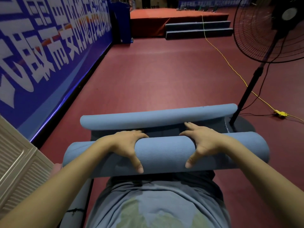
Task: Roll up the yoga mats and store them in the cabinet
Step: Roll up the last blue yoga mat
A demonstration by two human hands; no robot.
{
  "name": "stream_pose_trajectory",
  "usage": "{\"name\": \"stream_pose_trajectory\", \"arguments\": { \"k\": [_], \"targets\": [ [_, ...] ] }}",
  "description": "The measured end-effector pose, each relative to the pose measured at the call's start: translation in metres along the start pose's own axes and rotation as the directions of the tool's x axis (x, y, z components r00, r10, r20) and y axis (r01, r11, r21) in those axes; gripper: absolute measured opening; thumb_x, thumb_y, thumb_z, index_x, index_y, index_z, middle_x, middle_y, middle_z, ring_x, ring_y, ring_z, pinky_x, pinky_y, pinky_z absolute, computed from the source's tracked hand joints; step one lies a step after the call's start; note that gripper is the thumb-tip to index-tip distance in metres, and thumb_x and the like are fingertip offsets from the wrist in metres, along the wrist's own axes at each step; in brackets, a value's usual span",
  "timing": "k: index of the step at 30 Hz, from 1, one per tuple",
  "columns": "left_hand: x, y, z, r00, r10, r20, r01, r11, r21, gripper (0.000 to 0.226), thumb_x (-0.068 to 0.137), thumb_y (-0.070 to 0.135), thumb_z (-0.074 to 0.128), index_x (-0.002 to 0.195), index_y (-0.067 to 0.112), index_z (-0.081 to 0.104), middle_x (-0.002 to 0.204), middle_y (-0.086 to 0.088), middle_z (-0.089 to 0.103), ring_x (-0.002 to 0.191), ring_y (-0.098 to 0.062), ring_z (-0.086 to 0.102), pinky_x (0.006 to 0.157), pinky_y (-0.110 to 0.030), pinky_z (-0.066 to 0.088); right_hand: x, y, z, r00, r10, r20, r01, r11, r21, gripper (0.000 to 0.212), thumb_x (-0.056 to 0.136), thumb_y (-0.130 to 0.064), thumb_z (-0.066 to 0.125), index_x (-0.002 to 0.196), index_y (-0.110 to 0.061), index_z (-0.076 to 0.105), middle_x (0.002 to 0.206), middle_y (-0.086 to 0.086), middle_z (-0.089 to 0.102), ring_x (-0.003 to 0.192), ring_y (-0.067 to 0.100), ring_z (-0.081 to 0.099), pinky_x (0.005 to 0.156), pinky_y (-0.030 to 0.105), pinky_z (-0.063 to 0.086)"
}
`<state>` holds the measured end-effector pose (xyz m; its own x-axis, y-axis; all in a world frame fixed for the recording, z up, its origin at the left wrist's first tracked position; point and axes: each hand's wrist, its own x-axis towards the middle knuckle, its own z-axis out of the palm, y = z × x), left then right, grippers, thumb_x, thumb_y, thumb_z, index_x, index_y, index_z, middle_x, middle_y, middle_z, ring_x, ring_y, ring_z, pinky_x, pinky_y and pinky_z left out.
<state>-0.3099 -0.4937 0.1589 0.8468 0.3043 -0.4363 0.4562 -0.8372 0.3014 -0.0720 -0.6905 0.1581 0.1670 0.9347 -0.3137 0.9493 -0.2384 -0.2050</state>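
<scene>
A blue yoga mat lies on the red floor right in front of me, its near part wound into a thick roll. My left hand and my right hand both wrap over the top of that roll, thumbs on the near side, fingers curled down the far side. The mat's far end curls up into a thinner roll just beyond my fingers, with a short dark flat strip between the two rolls. A beige louvred cabinet stands at the lower left.
A black pedestal fan stands at the right, its round base touching the mat's far right corner. A yellow cable runs across the floor to a plug block. A blue banner wall lines the left. Another rolled mat lies at my lower left.
</scene>
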Motion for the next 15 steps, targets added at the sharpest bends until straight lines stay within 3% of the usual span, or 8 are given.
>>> {"name": "stream_pose_trajectory", "arguments": {
  "k": [2, 3, 5, 8, 11, 13, 15],
  "targets": [
    [0.006, -0.003, -0.005, 1.0, 0.023, 0.007, -0.023, 0.999, 0.029, 0.12, 0.034, 0.075, 0.087, 0.142, 0.05, 0.042, 0.137, 0.019, 0.037, 0.128, -0.011, 0.038, 0.112, -0.036, 0.036, 0.001, 0.001, 0.0, 1.0, 0.027, -0.008, -0.027, 0.999, 0.029, 0.122, 0.046, -0.08, 0.081, 0.151, -0.033, 0.043, 0.171, 0.005, 0.003, 0.157, 0.021, 0.006, 0.124, 0.038, 0.019],
    [0.008, -0.006, -0.007, 1.0, 0.025, -0.007, -0.025, 0.999, 0.026, 0.121, 0.036, 0.074, 0.087, 0.144, 0.049, 0.041, 0.139, 0.017, 0.034, 0.128, -0.012, 0.035, 0.111, -0.036, 0.034, 0.001, 0.001, 0.0, 0.999, 0.04, -0.021, -0.039, 0.998, 0.044, 0.125, 0.043, -0.083, 0.077, 0.152, -0.032, 0.043, 0.171, 0.004, 0.003, 0.157, 0.02, 0.007, 0.125, 0.038, 0.018],
    [0.011, -0.013, -0.009, 0.997, 0.037, -0.069, -0.039, 0.999, -0.035, 0.116, 0.039, 0.069, 0.092, 0.143, 0.046, 0.046, 0.132, 0.022, 0.041, 0.123, -0.008, 0.04, 0.108, -0.034, 0.037, 0.001, 0.0, 0.0, 0.996, 0.06, -0.071, -0.057, 0.998, 0.041, 0.129, 0.041, -0.09, 0.061, 0.152, -0.029, 0.043, 0.169, 0.001, 0.02, 0.153, 0.018, 0.022, 0.123, 0.039, 0.022],
    [0.014, -0.029, -0.008, 0.974, 0.053, -0.222, -0.09, 0.982, -0.163, 0.103, 0.036, 0.074, 0.092, 0.129, 0.042, 0.061, 0.119, 0.029, 0.056, 0.114, 0.003, 0.055, 0.103, -0.034, 0.047, 0.0, 0.006, 0.005, 0.982, 0.065, -0.178, -0.064, 0.998, 0.011, 0.12, 0.052, -0.094, 0.041, 0.152, -0.027, 0.041, 0.152, -0.006, 0.048, 0.137, 0.016, 0.043, 0.115, 0.037, 0.028],
    [0.016, -0.046, -0.008, 0.916, 0.008, -0.4, -0.117, 0.962, -0.248, 0.086, 0.043, 0.077, 0.088, 0.118, 0.04, 0.071, 0.121, 0.029, 0.065, 0.116, 0.008, 0.058, 0.107, -0.036, 0.048, 0.004, 0.01, 0.014, 0.958, 0.067, -0.281, -0.084, 0.995, -0.049, 0.111, 0.068, -0.09, 0.02, 0.154, -0.024, 0.039, 0.151, -0.006, 0.048, 0.137, 0.017, 0.043, 0.117, 0.04, 0.026],
    [0.015, -0.05, -0.008, 0.907, -0.021, -0.42, -0.112, 0.951, -0.29, 0.078, 0.049, 0.079, 0.085, 0.116, 0.039, 0.073, 0.121, 0.027, 0.067, 0.116, 0.01, 0.058, 0.109, -0.035, 0.047, 0.01, 0.01, 0.02, 0.938, 0.079, -0.336, -0.115, 0.99, -0.087, 0.106, 0.073, -0.087, 0.013, 0.152, -0.022, 0.041, 0.148, -0.005, 0.051, 0.135, 0.019, 0.044, 0.115, 0.041, 0.027],
    [0.012, -0.048, -0.007, 0.921, -0.042, -0.388, -0.085, 0.949, -0.303, 0.085, 0.05, 0.085, 0.079, 0.121, 0.038, 0.073, 0.125, 0.025, 0.067, 0.116, 0.009, 0.059, 0.107, -0.033, 0.047, 0.015, 0.012, 0.025, 0.929, 0.09, -0.359, -0.135, 0.986, -0.101, 0.101, 0.075, -0.085, 0.013, 0.148, -0.023, 0.045, 0.143, -0.004, 0.055, 0.132, 0.02, 0.047, 0.114, 0.042, 0.028]
  ]
}}
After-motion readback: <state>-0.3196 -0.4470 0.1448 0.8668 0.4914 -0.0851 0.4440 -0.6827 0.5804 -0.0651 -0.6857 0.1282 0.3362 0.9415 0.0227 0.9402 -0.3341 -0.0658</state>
